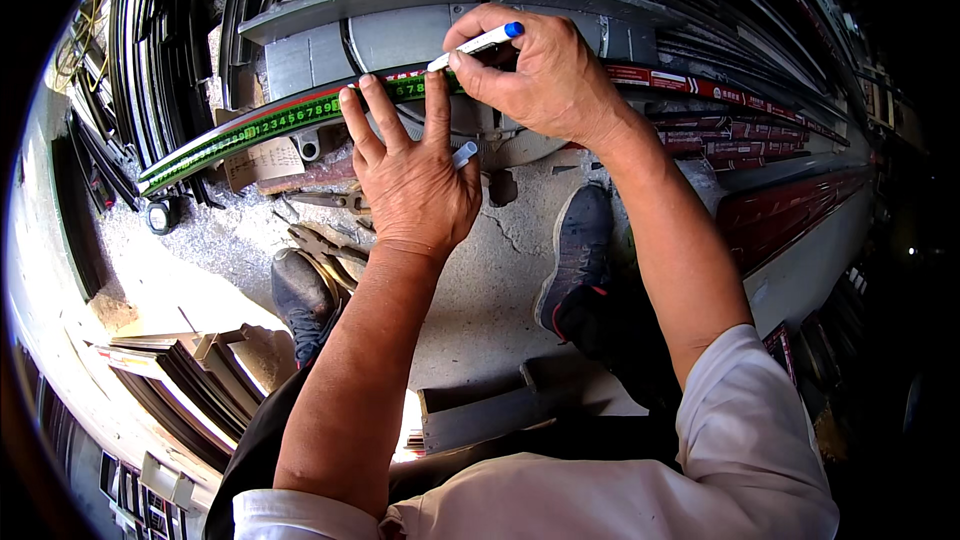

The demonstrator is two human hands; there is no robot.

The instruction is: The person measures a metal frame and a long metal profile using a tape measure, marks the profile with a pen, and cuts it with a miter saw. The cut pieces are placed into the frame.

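A long dark strip with a red film lies across the saw bench. Along its left part stretches the green tape of a tape measure, black figures facing up. My left hand presses the tape against the strip with spread fingertips. A pale pen cap pokes out beside that hand's thumb side; the thumb itself is hidden. My right hand pinches a white marker pen with a blue end. The marker's tip is down by the tape, close to my left index fingertip.
The grey metal saw bench has a raised fence behind. Pliers and a small round black object lie nearer me. Dark profiles are stacked left, red-wrapped ones right. My shoes stand on the floor.
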